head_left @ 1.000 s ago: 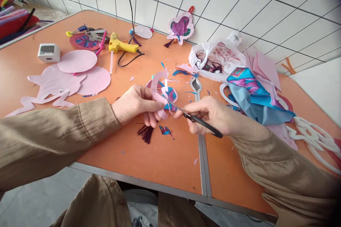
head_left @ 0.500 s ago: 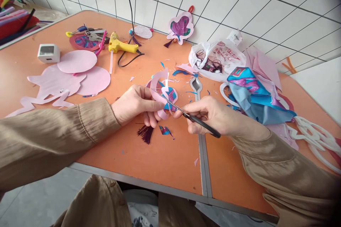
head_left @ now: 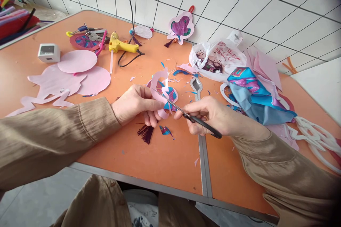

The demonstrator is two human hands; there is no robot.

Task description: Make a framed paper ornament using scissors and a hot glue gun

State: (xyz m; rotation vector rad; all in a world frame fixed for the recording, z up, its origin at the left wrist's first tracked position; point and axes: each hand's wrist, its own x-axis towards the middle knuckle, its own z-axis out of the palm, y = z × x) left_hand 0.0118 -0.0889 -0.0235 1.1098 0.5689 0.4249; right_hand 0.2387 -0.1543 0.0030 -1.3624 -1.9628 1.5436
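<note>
My left hand (head_left: 140,103) pinches a curled strip of pink paper (head_left: 155,84) over the middle of the orange table. Black-handled scissors (head_left: 204,124) are in my right hand (head_left: 210,115), their blades pointing left and lying against the pink strip by my left fingertips. Behind the strip lies a blue and purple patterned piece (head_left: 172,95), partly hidden by the strip and the blades. A dark tassel (head_left: 146,133) hangs below my left fingers, and a small patterned scrap (head_left: 165,130) lies just right of it.
A yellow glue gun (head_left: 122,45), keys (head_left: 93,36) and pink cutouts (head_left: 60,81) lie at the left. A butterfly ornament (head_left: 181,26) leans on the tiled wall. At the right are a plastic bag (head_left: 229,56), blue fabric (head_left: 255,95) and white cord (head_left: 314,133).
The scissors' handle has shifted very slightly in my right hand. My left hand and the pink strip are almost unmoved.
</note>
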